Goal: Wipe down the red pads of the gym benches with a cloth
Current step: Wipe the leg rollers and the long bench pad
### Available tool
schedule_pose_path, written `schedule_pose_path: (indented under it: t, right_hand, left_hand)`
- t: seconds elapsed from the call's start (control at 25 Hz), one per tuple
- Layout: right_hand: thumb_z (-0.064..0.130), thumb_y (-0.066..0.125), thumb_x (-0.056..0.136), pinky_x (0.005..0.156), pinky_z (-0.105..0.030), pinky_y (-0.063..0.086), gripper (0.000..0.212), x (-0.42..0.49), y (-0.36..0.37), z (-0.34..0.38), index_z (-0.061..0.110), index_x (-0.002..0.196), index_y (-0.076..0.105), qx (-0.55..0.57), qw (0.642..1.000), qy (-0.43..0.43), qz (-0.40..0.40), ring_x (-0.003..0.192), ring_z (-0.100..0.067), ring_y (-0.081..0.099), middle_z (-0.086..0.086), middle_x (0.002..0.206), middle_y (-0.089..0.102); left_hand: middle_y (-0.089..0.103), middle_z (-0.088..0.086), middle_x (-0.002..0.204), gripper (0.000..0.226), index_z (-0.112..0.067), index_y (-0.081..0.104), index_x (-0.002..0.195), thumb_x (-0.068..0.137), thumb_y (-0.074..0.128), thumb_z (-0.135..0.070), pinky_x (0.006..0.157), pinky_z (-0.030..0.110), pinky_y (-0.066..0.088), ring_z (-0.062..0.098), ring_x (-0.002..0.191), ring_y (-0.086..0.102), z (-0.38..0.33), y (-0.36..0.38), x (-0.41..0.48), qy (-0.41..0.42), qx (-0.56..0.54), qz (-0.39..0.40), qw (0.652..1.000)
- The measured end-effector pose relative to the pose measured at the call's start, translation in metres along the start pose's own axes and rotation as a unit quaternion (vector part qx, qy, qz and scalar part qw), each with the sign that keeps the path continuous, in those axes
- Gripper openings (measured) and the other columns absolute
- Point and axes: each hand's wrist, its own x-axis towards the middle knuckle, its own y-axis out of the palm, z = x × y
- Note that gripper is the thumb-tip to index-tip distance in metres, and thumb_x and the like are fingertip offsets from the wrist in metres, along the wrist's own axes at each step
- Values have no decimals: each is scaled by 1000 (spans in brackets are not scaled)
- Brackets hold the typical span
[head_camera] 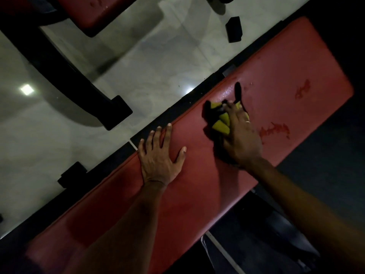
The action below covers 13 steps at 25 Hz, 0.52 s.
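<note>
A long red bench pad runs diagonally from lower left to upper right. My left hand rests flat on it near its left edge, fingers spread. My right hand grips a bunched yellow and black cloth and presses it onto the pad's middle. Brighter red worn patches mark the pad to the right of the cloth. A second red pad shows at the top left.
Black bench frame bars and a rubber foot cross the pale glossy tiled floor on the left. A black block stands on the floor at top. Dark shadowed floor lies to the right of the bench.
</note>
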Motion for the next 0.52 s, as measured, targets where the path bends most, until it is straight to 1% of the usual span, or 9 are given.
schedule_pose_path:
  t: [0.04,0.08,0.16,0.2,0.28,0.36,0.44,0.48,0.52]
  right_hand:
    - [19,64,81,97,-50,51,81,-11,-4,-17,21,154,30,-34,997,-42,48,145,-34,36,-4,162,30]
    - [18,63,79,102,-55,48,83,-16,-12,-36,20,155,29,-47,996,-38,59,147,-34,33,-4,164,28]
    - [17,60,77,107,-56,44,80,-19,-25,-68,19,152,34,0,997,82,-8,144,-33,36,-6,160,34]
    - [19,58,77,108,-53,42,77,-22,-26,-70,19,150,36,50,985,154,-54,141,-33,40,-7,156,40]
    - [19,57,79,107,-51,44,75,-44,-11,-43,18,151,36,91,965,227,-97,137,-32,43,-7,153,44]
    - [12,66,78,103,-51,46,85,-78,10,-17,19,154,31,55,981,179,-48,141,-32,40,-5,158,38]
    - [6,73,70,107,-52,46,97,-105,13,-26,18,156,30,9,998,55,23,147,-32,33,-3,163,29]
    - [4,74,68,107,-53,46,100,-107,8,-41,18,156,30,-3,999,35,34,148,-32,31,-2,164,27]
    - [2,74,68,107,-54,46,99,-105,3,-59,19,156,31,-1,998,56,21,149,-31,29,-2,164,27]
  left_hand:
    - [43,7,152,79,-28,25,157,91,44,-66,116,53,23,28,141,38,0,-1,0,-2,0,2,1000]
    - [44,7,152,78,-29,25,157,91,44,-66,116,53,24,28,141,38,-1,-1,0,-2,-1,5,1000]
    - [44,7,152,78,-29,25,157,91,43,-66,116,53,25,28,140,38,-3,-1,1,-1,2,6,1000]
    - [45,7,151,77,-28,26,157,92,43,-66,116,53,25,28,140,39,-3,-1,2,-1,3,5,1000]
    - [46,7,150,76,-28,28,157,92,43,-65,115,53,25,29,139,40,-3,-1,2,-1,5,0,1000]
    - [46,8,149,76,-26,30,156,92,44,-64,114,53,26,29,138,41,-3,-1,1,2,13,-2,1000]
    - [46,9,149,76,-25,31,155,91,43,-64,114,53,27,30,137,42,-4,-1,1,2,20,0,1000]
    - [47,9,149,76,-25,32,155,91,43,-64,113,53,28,30,135,43,-5,0,0,3,23,-4,1000]
    - [47,9,148,75,-24,33,155,91,44,-63,112,53,29,30,134,44,-6,0,0,5,26,-11,1000]
